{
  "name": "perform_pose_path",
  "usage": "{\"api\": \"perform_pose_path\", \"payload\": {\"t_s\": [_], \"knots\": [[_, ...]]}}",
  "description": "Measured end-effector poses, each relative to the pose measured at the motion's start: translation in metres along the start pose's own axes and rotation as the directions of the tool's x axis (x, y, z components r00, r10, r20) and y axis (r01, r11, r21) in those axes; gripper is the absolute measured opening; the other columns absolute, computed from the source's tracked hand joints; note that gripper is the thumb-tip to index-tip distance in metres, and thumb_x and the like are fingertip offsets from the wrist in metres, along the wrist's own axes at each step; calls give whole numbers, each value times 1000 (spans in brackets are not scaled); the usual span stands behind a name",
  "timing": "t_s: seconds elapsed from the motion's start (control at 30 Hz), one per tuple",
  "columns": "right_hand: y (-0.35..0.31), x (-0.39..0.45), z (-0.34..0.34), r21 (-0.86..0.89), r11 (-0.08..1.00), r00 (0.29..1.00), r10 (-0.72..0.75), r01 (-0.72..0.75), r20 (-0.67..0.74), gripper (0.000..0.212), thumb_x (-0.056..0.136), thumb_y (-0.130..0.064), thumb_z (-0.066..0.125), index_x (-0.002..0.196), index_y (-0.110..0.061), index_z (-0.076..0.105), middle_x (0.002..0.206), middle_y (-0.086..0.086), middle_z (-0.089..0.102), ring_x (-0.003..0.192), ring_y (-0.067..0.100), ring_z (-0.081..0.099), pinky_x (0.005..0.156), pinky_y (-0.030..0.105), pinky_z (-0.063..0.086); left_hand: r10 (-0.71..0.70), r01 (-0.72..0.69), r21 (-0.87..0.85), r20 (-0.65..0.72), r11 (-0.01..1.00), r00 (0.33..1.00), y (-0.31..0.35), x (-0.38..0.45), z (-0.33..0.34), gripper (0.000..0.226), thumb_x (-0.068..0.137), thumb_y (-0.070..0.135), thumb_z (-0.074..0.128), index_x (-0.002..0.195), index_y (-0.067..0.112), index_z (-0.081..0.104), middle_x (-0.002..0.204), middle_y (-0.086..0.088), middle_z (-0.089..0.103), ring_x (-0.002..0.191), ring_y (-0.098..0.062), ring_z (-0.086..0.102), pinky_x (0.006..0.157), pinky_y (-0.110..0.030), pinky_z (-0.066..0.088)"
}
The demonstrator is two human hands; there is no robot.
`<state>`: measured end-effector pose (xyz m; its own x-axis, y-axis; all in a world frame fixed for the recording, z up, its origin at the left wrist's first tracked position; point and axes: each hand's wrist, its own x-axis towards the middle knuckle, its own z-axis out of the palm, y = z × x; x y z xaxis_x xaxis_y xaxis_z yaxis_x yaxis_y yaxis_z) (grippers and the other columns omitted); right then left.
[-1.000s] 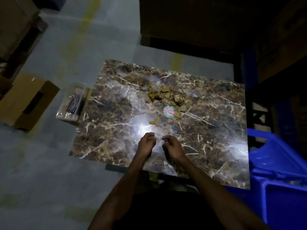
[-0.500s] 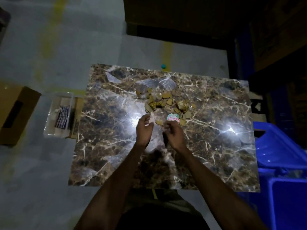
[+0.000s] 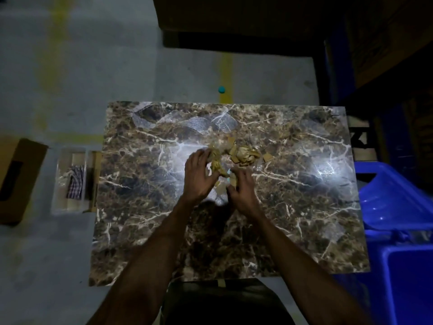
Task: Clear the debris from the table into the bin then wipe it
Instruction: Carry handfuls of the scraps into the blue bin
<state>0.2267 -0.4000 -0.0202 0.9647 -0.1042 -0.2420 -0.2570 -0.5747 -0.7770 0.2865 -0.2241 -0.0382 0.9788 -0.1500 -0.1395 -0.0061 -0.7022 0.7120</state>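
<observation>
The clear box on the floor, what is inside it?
The clear box holds a checked cloth. Pale shapes lie beside and beneath the cloth, too blurred to name.

Bare forearms — no sleeves, no rings on the hands.

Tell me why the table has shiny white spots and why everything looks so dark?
In the head view, the white spots are glare from lights bouncing off the glossy brown marble-patterned table, brightest beside the left hand and near the blue plastic bin. The room is dim, so edges go black, and the tan cardboard scraps look slightly blurred.
</observation>
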Motion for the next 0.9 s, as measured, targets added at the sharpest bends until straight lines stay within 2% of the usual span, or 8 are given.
{"api": "perform_pose_path", "payload": {"t_s": [0.13, 0.2, 0.33, 0.47, 0.63, 0.73, 0.83, 0.9], "knots": [[-9, -19, -15, 96, 990, 985, -88, 103, -148, 31, 92, -37, 60, 118, -21, 65, 118, -8, 51, 118, 8, 52, 98, 32, 46, -31, 19, -163, -67, 986, 997, 6, -28, 8, 65, 89, 37, 72, 149, 25, 51, 156, 5, 41, 148, -16, 30, 121, -47, 30], [-13, -17, -29, 135, 986, 962, -61, 100, -268, 28, 92, -35, 60, 114, -20, 66, 115, -7, 49, 115, 6, 52, 92, 29, 48, -84, 48, -285, -116, 957, 990, 5, -36, 8, 62, 87, 21, 76, 145, 26, 55, 154, 15, 40, 149, -13, 30, 121, -46, 33], [-4, 20, -52, 185, 983, 897, 80, 3, -435, 35, 97, -19, 62, 130, -7, 61, 132, 2, 45, 122, 11, 46, 102, 19, 43, -229, 121, -530, -143, 840, 963, 6, -34, 10, 53, 95, 28, 63, 147, 20, 54, 157, 10, 39, 150, -16, 36, 121, -49, 37], [8, 52, -49, 248, 967, 941, 135, -58, -309, 46, 105, -32, 54, 150, -21, 50, 160, 2, 34, 147, 17, 33, 117, 18, 31, -285, 161, -540, -154, 826, 946, 22, -21, 26, 48, 101, 32, 59, 148, 27, 52, 154, 8, 47, 146, -14, 42, 118, -53, 38], [8, 47, -16, 301, 948, 975, 155, -103, -157, 38, 108, -34, 50, 145, -30, 53, 158, -3, 42, 149, 16, 34, 120, 35, 33, -343, 186, -564, -186, 805, 921, 41, -6, 54, 40, 105, 35, 56, 145, 31, 56, 153, 19, 47, 149, -11, 37, 120, -51, 35], [3, 38, -1, 367, 930, 981, 96, -28, -168, 31, 108, -23, 48, 136, -17, 60, 145, 1, 54, 139, 19, 47, 117, 44, 39, -355, 168, -597, -210, 784, 911, 44, -3, 63, 36, 106, 32, 52, 141, 33, 57, 148, 27, 49, 146, -13, 41, 120, -53, 35], [-15, 28, 6, 471, 880, 983, 139, -69, -116, 28, 109, -12, 47, 133, -7, 60, 139, 6, 56, 128, 0, 54, 104, 22, 47, -361, 165, -675, -159, 719, 919, 52, -3, 66, 37, 106, 29, 52, 142, 33, 58, 151, 11, 51, 144, -19, 46, 116, -54, 41], [-27, 23, 9, 493, 866, 973, 180, -87, -144, 27, 109, -10, 46, 134, -10, 58, 136, 3, 56, 123, -3, 57, 100, 18, 47, -381, 176, -732, -123, 658, 916, 64, -5, 68, 36, 105, 23, 53, 141, 25, 59, 149, 2, 53, 140, -17, 50, 114, -45, 44]]}}
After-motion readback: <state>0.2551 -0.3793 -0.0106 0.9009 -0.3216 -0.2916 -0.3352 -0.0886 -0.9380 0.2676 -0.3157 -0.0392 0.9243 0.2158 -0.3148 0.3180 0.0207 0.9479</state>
